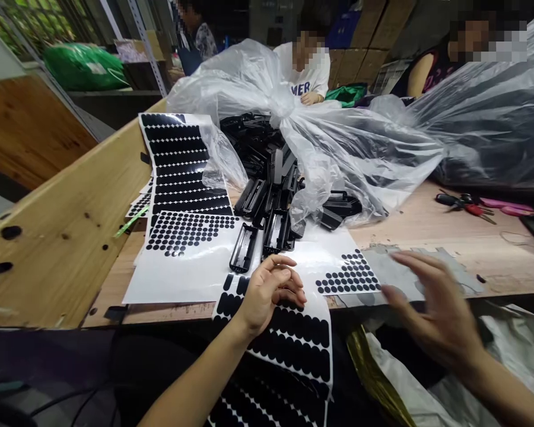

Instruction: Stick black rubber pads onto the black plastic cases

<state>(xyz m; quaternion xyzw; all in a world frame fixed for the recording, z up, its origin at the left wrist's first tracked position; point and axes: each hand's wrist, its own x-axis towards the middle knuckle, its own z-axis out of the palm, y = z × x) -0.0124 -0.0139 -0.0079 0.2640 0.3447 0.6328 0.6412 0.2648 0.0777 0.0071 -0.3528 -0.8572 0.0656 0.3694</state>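
My left hand (273, 292) hovers over a sheet of black shaped stickers (300, 325) that hangs over the table's front edge. Its fingers are loosely bent and a little apart, with nothing visible in them. My right hand (436, 302), smeared by motion, is held out to the right with thumb and fingers spread and holds nothing. Just beyond my left hand lie two black rectangular plastic frames (244, 248). Between my hands is a white backing sheet with round black dots (349, 274); another dotted sheet (182, 231) lies on the left.
A pile of black plastic parts (253, 148) spills from a clear plastic bag (338, 142). A wooden side board (71, 237) borders the table's left. Keys (465, 204) lie at right, near a grey sheet (445, 273). Other people, including one in a white shirt (305, 77), sit across.
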